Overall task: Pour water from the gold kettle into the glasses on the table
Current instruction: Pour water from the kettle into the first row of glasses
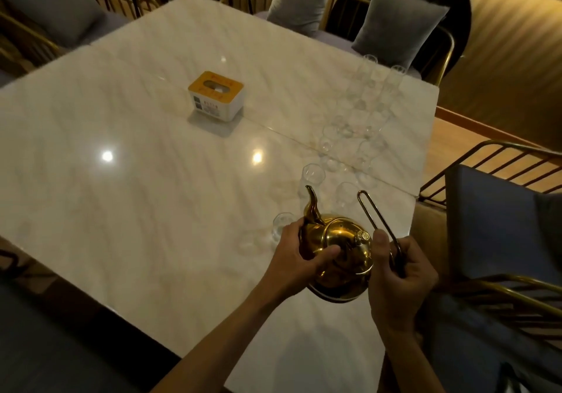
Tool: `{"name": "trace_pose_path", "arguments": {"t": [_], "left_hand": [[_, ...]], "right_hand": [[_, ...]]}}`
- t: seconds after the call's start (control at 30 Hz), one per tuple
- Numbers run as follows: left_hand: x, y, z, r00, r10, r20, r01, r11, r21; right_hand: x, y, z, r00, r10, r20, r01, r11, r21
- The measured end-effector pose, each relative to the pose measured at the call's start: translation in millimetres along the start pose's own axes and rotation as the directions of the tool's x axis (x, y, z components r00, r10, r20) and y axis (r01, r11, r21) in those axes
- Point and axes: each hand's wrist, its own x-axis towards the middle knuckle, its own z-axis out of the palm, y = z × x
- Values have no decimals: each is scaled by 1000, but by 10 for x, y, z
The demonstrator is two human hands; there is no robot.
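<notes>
The gold kettle [340, 249] is held above the near right part of the white marble table [137, 179], its spout pointing away from me. My left hand [299, 255] grips the kettle's body on its left side, thumb across the lid. My right hand [398, 274] is closed around the kettle's dark wire handle [375, 219], which is swung out to the right. Several clear glasses [362, 125] stand in two rows along the table's right side. One glass [313, 175] stands just beyond the spout, and another glass [281, 225] sits beside my left hand.
A white tissue box with a yellow top [216, 96] stands mid-table. Gold wire chairs with grey cushions [395, 24] ring the far side, and a chair with a blue cushion [492, 225] is close on the right. The table's near edge runs diagonally below my arms.
</notes>
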Motion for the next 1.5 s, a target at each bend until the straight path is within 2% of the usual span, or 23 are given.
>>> {"name": "trace_pose_path", "arguments": {"t": [0.17, 0.53, 0.8, 0.93, 1.1, 1.27, 1.5], "left_hand": [[-19, 224, 305, 996, 28, -90, -29, 999, -13], [96, 567, 1233, 942, 50, -333, -52, 999, 3], [170, 749, 1762, 914, 3, -405, -19, 999, -35], [160, 773, 1920, 907, -19, -420, -20, 996, -89], [71, 760, 2122, 932, -86, -352, -17, 960, -279], [24, 661, 2321, 918, -114, -381, -22, 941, -337], [135, 499, 2571, 883, -124, -453, -43, 939, -342]], "right_hand": [[297, -11, -266, 999, -47, 26, 46, 998, 49], [1104, 337, -909, 967, -148, 205, 99, 967, 233], [1524, 496, -1289, 935, -136, 329, 23, 946, 325], [1592, 548, -1380, 927, -144, 346, 25, 945, 326], [1576, 653, -1491, 914, -161, 371, 39, 948, 315], [1595, 782, -1613, 891, -167, 421, 44, 957, 287], [1768, 998, -1690, 803, -187, 567, 118, 981, 156]]}}
